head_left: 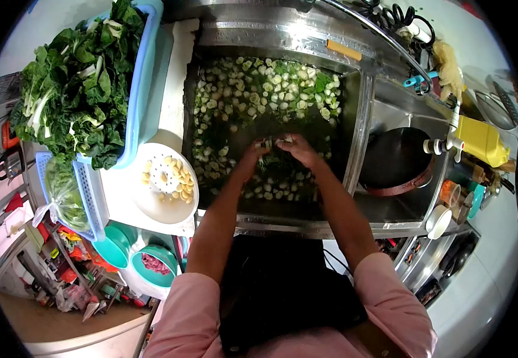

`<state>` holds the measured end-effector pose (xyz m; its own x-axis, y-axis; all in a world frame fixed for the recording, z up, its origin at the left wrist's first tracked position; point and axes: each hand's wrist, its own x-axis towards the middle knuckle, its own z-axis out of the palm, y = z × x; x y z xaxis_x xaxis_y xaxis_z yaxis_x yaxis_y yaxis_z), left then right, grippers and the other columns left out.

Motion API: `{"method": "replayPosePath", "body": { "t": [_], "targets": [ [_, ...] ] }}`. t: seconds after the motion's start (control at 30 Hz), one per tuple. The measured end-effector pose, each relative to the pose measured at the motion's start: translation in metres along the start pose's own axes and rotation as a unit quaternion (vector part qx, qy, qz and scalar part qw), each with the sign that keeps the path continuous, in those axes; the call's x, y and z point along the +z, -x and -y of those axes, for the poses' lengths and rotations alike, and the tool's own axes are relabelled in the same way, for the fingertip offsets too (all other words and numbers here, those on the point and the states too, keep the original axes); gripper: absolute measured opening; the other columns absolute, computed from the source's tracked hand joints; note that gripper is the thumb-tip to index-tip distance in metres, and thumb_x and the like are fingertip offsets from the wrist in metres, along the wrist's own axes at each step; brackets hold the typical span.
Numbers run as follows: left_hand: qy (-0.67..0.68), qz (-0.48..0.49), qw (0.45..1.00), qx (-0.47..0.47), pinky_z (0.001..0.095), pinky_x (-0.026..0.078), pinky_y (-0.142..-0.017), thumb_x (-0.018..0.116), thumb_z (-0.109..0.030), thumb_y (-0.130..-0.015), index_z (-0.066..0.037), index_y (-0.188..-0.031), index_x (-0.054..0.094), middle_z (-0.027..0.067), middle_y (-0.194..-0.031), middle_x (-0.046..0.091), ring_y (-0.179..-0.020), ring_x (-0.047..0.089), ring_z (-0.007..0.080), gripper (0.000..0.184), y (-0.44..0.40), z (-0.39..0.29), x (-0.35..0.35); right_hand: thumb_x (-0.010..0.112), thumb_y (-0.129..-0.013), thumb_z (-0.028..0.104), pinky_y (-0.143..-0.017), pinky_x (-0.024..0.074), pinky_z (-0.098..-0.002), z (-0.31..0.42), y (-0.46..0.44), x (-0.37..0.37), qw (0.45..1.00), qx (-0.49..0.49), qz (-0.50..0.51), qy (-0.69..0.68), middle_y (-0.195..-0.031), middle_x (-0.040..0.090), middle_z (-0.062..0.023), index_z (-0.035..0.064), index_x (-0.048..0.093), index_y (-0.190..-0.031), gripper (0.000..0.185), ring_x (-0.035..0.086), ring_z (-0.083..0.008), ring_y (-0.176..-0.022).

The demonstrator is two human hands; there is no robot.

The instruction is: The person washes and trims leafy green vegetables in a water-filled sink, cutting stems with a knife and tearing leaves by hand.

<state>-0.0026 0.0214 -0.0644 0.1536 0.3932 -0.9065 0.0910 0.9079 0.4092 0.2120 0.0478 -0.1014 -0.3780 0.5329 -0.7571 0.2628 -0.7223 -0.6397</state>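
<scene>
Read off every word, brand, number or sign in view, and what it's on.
No text can be read anywhere in this view.
Yellow jug: no legible lettering.
Sink and floating vegetables: no writing seen.
Jumbled items at lower left: too small and blurred to tell whether they carry print.

White counter: A blue basket piled with leafy greens stands at upper left, above a white bowl dotted with pale yellow pieces at left of centre.
Left basin: Pale green vegetable pieces crowd dark water across the middle of the frame.
Right basin: A dark pan with a reddish outer side sits right of centre.
Sink ledge: A narrow yellowish block lies slantwise along the metal, top centre.
</scene>
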Motion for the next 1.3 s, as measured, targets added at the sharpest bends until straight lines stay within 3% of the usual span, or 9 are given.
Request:
{"method": "replayPosePath", "body": {
  "t": [0.1,0.2,0.33,0.63,0.7,0.83,0.93,1.13,1.3],
  "targets": [
    [-0.019,0.04,0.999,-0.006,0.0557,0.036,-0.106,0.063,-0.048,-0.089,-0.014,-0.153,0.025,0.0192,-0.153,0.028,-0.136,0.036,0.0386,0.082,-0.021,0.015,-0.004,0.07,-0.086,0.052,-0.102,0.0432,-0.0464,0.0,-0.001,0.004,1.0,0.017,0.009,0.012,-0.139,0.05,-0.0208,0.0001,0.048,-0.138,0.077,0.05,-0.0338,-0.126],
    [-0.035,-0.011,0.999,0.01,0.0532,0.037,-0.106,0.062,-0.048,-0.091,-0.013,-0.154,0.022,0.0196,-0.152,0.03,-0.137,0.035,0.0384,0.083,-0.021,0.015,0.002,0.07,-0.088,0.036,-0.087,0.0457,-0.0362,0.026,0.015,0.026,0.994,0.019,-0.092,0.062,-0.114,0.061,-0.0087,-0.0005,0.06,-0.12,0.049,0.057,-0.0193,-0.098],
    [-0.134,-0.059,0.988,0.038,0.0476,0.039,-0.104,0.059,-0.048,-0.092,-0.009,-0.151,0.03,0.0199,-0.149,0.037,-0.135,0.039,0.0353,0.076,0.013,-0.016,0.008,0.071,-0.088,0.038,-0.089,0.0459,-0.0378,0.023,0.015,0.025,0.995,-0.056,-0.037,-0.069,-0.116,0.06,-0.0105,-0.0005,0.059,-0.12,0.052,0.057,-0.0214,-0.103],
    [0.154,0.101,0.983,-0.006,0.0431,0.043,-0.095,0.061,-0.035,-0.093,-0.008,-0.139,0.052,0.0097,-0.131,0.055,-0.117,0.051,0.0217,0.054,0.002,0.004,0.002,0.072,-0.089,0.033,-0.091,0.0462,-0.0371,0.023,0.018,0.024,0.996,-0.051,0.004,-0.068,-0.115,0.062,-0.0084,0.0046,0.061,-0.115,0.041,0.058,-0.0216,-0.107],
    [0.087,0.04,0.995,0.012,0.0438,0.044,-0.092,0.061,-0.036,-0.093,-0.009,-0.137,0.054,0.0083,-0.13,0.056,-0.114,0.052,0.0201,0.052,0.022,-0.007,0.006,0.073,-0.088,0.029,-0.092,0.044,-0.0328,0.009,0.005,0.022,0.996,-0.055,0.002,-0.064,-0.107,0.062,-0.0051,0.0035,0.059,-0.117,0.041,0.057,-0.0161,-0.102],
    [-0.045,0.031,0.992,0.118,0.0419,0.042,-0.094,0.06,-0.039,-0.095,-0.01,-0.137,0.055,0.0074,-0.126,0.057,-0.112,0.053,0.0195,0.051,0.019,-0.013,-0.001,0.076,-0.086,0.029,-0.088,0.0476,-0.0393,0.015,0.017,0.016,0.988,-0.103,0.017,-0.118,-0.107,0.062,-0.0053,0.007,0.062,-0.111,0.035,0.059,-0.0202,-0.1],
    [-0.103,-0.007,0.994,0.03,0.0403,0.041,-0.096,0.061,-0.037,-0.096,-0.012,-0.137,0.055,0.0074,-0.124,0.059,-0.114,0.053,0.02,0.048,0.049,-0.05,0.01,0.074,-0.088,0.026,-0.088,0.0469,-0.0386,0.025,0.031,0.023,0.984,-0.114,-0.016,-0.138,-0.109,0.062,-0.0062,0.006,0.062,-0.112,0.033,0.059,-0.0196,-0.099],
    [0.039,-0.025,0.99,0.13,0.0416,0.048,-0.091,0.057,-0.03,-0.098,-0.016,-0.135,0.056,0.0127,-0.124,0.06,-0.118,0.055,0.0267,0.04,0.031,-0.025,0.025,0.068,-0.091,0.016,-0.09,0.0469,-0.0398,0.0,0.003,0.041,0.994,-0.089,-0.022,-0.059,-0.118,0.06,-0.0102,0.0038,0.056,-0.123,0.036,0.058,-0.0254,-0.107],
    [-0.388,-0.065,0.917,0.068,0.0443,0.05,-0.087,0.051,-0.016,-0.097,-0.015,-0.134,0.056,0.0162,-0.127,0.058,-0.118,0.054,0.0327,0.037,-0.051,0.041,0.022,0.065,-0.093,0.02,-0.084,0.0479,-0.0357,-0.06,-0.028,0.058,0.987,-0.029,-0.078,-0.139,-0.116,0.06,-0.0084,0.0021,0.059,-0.12,0.032,0.058,-0.0205,-0.1]
  ]
}}
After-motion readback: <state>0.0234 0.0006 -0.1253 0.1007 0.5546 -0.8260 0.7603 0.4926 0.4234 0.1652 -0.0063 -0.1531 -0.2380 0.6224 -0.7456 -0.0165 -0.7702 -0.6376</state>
